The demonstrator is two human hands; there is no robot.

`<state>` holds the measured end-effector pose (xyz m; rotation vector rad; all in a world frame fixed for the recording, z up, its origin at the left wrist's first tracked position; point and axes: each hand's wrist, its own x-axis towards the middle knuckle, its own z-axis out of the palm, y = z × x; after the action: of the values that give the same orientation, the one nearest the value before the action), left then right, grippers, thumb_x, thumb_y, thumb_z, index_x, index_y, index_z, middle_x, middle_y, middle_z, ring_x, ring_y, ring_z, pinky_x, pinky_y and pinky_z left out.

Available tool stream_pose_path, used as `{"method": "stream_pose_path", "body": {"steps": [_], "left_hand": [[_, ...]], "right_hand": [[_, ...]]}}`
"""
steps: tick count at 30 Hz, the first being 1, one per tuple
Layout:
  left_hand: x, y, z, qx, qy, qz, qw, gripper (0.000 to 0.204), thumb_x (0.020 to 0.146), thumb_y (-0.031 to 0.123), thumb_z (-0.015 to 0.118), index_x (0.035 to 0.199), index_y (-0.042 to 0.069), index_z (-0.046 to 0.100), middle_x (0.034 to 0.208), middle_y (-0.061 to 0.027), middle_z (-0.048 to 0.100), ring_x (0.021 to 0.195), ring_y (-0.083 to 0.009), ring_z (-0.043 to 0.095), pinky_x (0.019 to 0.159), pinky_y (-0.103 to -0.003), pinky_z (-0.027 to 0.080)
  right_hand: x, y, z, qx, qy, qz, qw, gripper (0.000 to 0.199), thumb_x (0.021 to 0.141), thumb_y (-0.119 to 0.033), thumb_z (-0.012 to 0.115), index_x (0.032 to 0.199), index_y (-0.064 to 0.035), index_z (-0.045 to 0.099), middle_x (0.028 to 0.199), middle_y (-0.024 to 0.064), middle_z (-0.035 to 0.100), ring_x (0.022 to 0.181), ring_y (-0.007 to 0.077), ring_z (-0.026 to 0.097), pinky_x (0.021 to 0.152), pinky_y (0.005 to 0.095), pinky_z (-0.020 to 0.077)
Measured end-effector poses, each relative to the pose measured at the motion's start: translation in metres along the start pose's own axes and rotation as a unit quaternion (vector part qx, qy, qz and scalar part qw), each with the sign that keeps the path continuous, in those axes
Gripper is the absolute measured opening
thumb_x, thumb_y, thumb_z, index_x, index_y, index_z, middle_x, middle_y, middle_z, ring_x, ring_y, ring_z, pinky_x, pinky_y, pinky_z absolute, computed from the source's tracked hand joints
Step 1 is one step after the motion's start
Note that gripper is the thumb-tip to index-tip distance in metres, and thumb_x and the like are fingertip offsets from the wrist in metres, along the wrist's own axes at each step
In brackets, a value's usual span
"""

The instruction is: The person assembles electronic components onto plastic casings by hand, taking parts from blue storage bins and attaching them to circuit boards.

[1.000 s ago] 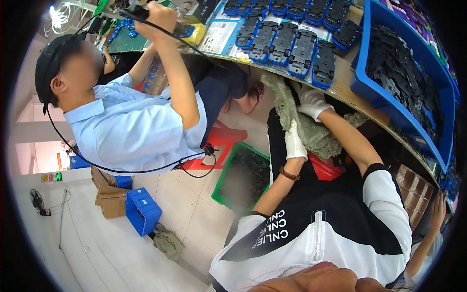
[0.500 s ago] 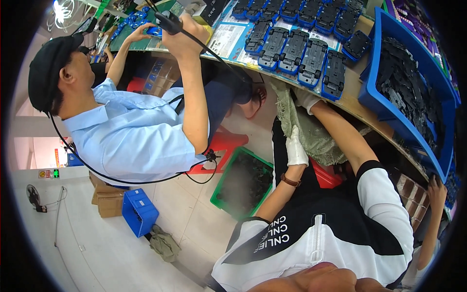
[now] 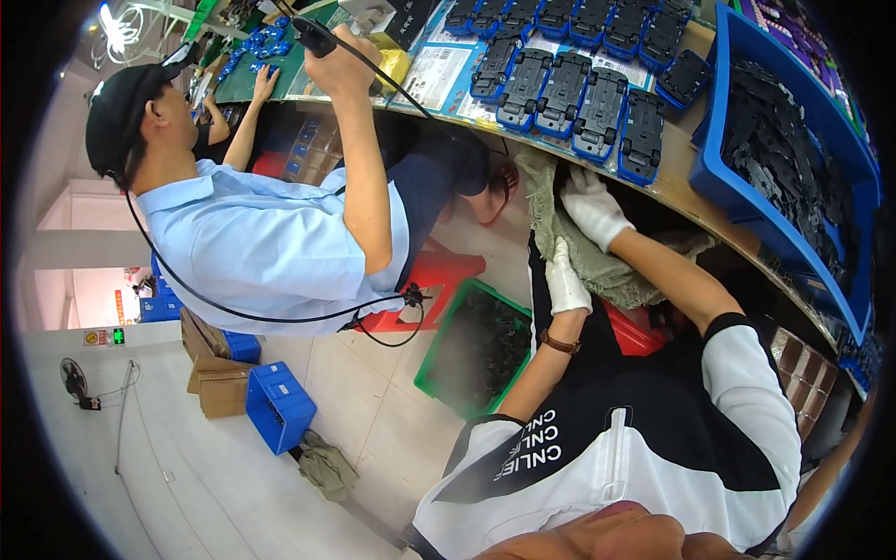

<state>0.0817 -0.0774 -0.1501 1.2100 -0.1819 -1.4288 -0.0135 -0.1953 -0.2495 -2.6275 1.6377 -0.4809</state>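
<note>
A rough grey-green woven sack (image 3: 611,271) hangs in front of me below the table edge, its mouth gaping and dark inside. My left hand (image 3: 567,282), in a white glove, is closed on the sack's near rim. At the sack's mouth is my right hand (image 3: 595,210), also white-gloved, with fingers loosely apart and nothing visible in them. The sack's contents are hidden. Above, on the table (image 3: 686,191), black-and-blue toy car chassis (image 3: 602,115) lie in rows.
A blue bin (image 3: 714,159) of flat black parts stands at the table's right. On the floor sits a green crate (image 3: 425,378) with dark parts. To my left, a co-worker in a light-blue shirt (image 3: 271,243) holds a black corded tool (image 3: 315,37). A red stool (image 3: 439,280) stands beside them.
My right hand has drawn back from inside the sack, so more of the glove shows. My left hand keeps its hold. The co-worker's far hand has shifted on the table.
</note>
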Motion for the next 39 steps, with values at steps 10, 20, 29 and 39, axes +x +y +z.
{"method": "stream_pose_path", "body": {"steps": [10, 20, 29, 39], "left_hand": [[-0.009, -0.001, -0.013, 0.069, 0.001, 0.030, 0.997, 0.045, 0.095, 0.030, 0.054, 0.128, 0.000, 0.050, 0.122, -0.0085, 0.056, 0.106, -0.0188, 0.054, 0.092, -0.032, 0.045], [-0.005, 0.005, -0.028, 0.135, 0.003, 0.106, 0.985, 0.048, 0.096, 0.025, 0.052, 0.135, -0.001, 0.041, 0.133, -0.0110, 0.050, 0.115, -0.0215, 0.050, 0.101, -0.032, 0.036], [0.054, 0.059, 0.049, 0.566, -0.110, 0.654, 0.490, 0.032, 0.077, 0.010, 0.064, 0.109, 0.007, 0.061, 0.117, -0.0116, 0.055, 0.115, -0.0302, 0.049, 0.098, -0.047, 0.036], [0.199, 0.045, 0.075, 0.594, -0.145, 0.386, 0.690, 0.035, 0.096, 0.030, 0.036, 0.115, 0.010, 0.058, 0.122, -0.0098, 0.058, 0.112, -0.0269, 0.051, 0.099, -0.042, 0.035]], "right_hand": [[-0.013, 0.003, -0.088, 0.063, -0.073, 0.118, 0.988, 0.043, 0.091, -0.042, 0.047, 0.118, -0.0102, 0.058, 0.105, 0.0164, 0.065, 0.090, 0.0345, 0.064, 0.079, 0.0456, 0.0500], [-0.031, 0.077, -0.049, -0.126, -0.045, 0.242, 0.961, 0.049, 0.094, -0.038, 0.044, 0.133, -0.0088, 0.047, 0.133, 0.0178, 0.050, 0.117, 0.0354, 0.052, 0.096, 0.0462, 0.0429], [-0.070, 0.027, -0.043, -0.168, 0.029, 0.156, 0.973, 0.045, 0.088, -0.031, 0.057, 0.130, -0.0161, 0.053, 0.127, 0.0123, 0.054, 0.113, 0.0316, 0.054, 0.093, 0.0442, 0.0463], [-0.070, 0.003, -0.074, -0.004, -0.056, 0.062, 0.997, 0.051, 0.085, -0.035, 0.059, 0.130, -0.0120, 0.051, 0.134, 0.0119, 0.049, 0.120, 0.0291, 0.050, 0.102, 0.0391, 0.0408]]}}
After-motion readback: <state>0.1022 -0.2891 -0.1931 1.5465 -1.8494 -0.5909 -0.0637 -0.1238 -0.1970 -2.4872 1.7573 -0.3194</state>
